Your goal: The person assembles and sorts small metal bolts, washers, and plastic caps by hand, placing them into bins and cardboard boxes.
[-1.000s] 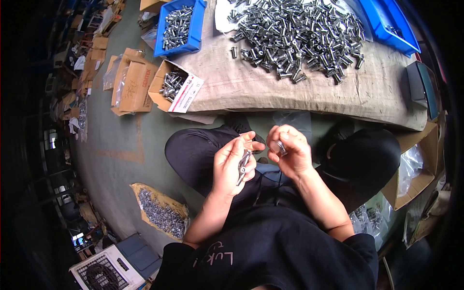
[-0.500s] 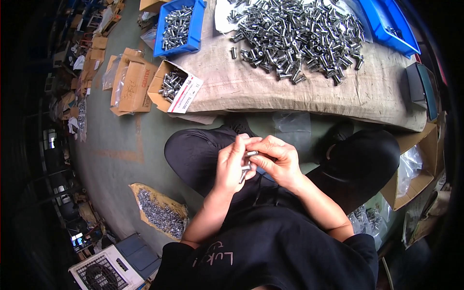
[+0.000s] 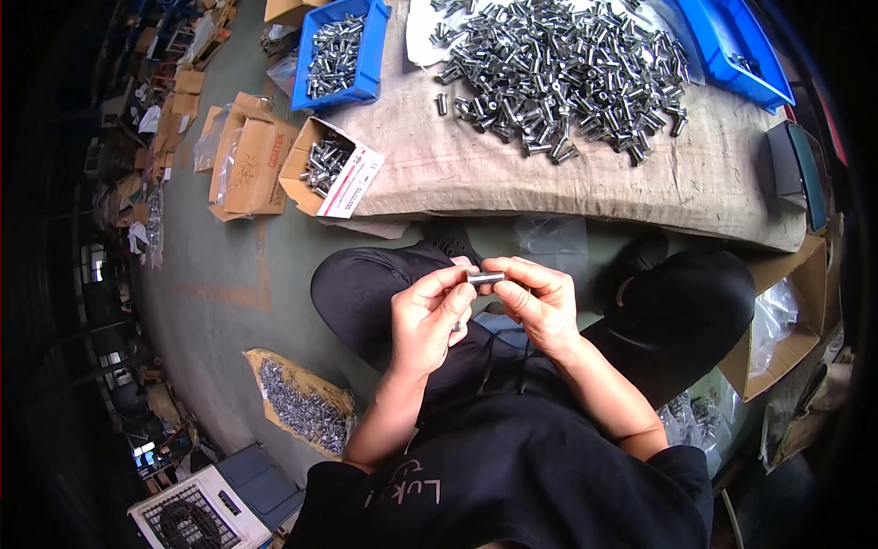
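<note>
One headed metal sleeve (image 3: 487,277) lies level between the person's two hands, above the lap, and it seems to be midway through handling. The left hand (image 3: 425,316) pinches its left end between thumb and fingertips, while the right hand (image 3: 546,306) grips the other end the same way. A second metal piece (image 3: 456,326) shows in the left hand's curled lower fingers; whether more are tucked there, I cannot tell. Judging by how things lie, much remains: a broad pile of similar sleeves (image 3: 558,78) spreads over the cloth (image 3: 430,188) in front, with one sleeve (image 3: 443,103) standing apart at its left. Similar pieces fill much of the left blue bin (image 3: 369,87) and part of the open carton (image 3: 294,174) just below it, whereas the right blue bin (image 3: 773,90) shows only a few. Which of these containers holds finished pieces, if any, cannot be told, so the share already done stays uncertain; the pile, at least, looks far from used up.
</note>
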Demonstrator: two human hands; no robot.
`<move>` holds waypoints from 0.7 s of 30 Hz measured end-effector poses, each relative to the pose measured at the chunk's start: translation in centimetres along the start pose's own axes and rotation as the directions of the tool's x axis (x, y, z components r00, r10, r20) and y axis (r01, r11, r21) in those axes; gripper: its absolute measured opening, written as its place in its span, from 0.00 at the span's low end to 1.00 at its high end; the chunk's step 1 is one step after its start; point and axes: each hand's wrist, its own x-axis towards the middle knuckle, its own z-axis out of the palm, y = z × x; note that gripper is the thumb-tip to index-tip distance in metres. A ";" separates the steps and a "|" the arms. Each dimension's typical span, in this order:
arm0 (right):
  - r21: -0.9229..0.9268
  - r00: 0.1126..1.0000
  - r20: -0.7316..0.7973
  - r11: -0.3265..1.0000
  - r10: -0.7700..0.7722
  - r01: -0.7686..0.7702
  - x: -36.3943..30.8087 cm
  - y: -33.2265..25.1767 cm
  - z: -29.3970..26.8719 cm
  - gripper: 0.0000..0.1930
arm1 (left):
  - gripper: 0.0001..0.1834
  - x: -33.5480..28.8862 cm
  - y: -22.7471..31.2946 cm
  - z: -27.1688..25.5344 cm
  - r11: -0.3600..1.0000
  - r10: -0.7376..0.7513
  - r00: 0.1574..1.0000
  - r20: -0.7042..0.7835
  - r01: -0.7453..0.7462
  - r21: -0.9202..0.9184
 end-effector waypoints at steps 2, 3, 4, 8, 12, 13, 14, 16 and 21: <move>0.068 0.994 0.004 0.992 0.110 -0.110 -0.1 -0.3 0.0 0.12 | 0.14 0.0 0.1 0.0 0.993 0.064 0.998 0.019 -0.065 0.096; 0.068 0.994 0.002 0.992 0.110 -0.110 -0.2 -0.3 0.0 0.12 | 0.14 0.0 0.1 0.0 0.993 0.062 0.998 0.021 -0.064 0.096; 0.093 0.992 -0.014 0.988 0.128 -0.126 -0.2 -0.2 0.0 0.12 | 0.14 0.0 0.0 0.1 0.970 0.131 0.991 0.026 -0.133 0.202; 0.131 0.994 -0.024 0.986 0.109 -0.105 -0.2 -0.1 0.2 0.12 | 0.14 0.0 0.1 0.3 0.939 0.190 0.982 0.020 -0.187 0.290; 0.056 1.000 0.000 0.998 0.000 0.000 -0.1 -0.1 0.4 0.12 | 0.14 0.0 0.3 0.0 0.985 0.115 0.992 0.047 -0.120 0.126; 0.037 1.000 -0.002 0.999 -0.005 0.005 -0.2 0.1 0.3 0.12 | 0.14 0.0 0.2 -0.1 0.991 0.086 0.996 0.030 -0.089 0.105; 0.017 1.000 -0.003 1.000 -0.009 0.009 -0.2 0.2 0.3 0.12 | 0.14 0.1 0.2 -0.2 0.995 0.057 0.998 0.014 -0.058 0.083; 0.064 1.000 -0.012 0.998 0.017 -0.016 -0.3 0.1 0.4 0.12 | 0.14 0.0 0.3 0.1 0.982 0.117 0.993 0.023 -0.119 0.143; 0.105 0.997 -0.032 0.993 0.064 -0.060 -0.3 0.0 0.4 0.12 | 0.14 0.1 0.4 0.5 0.890 0.303 0.950 0.079 -0.312 0.332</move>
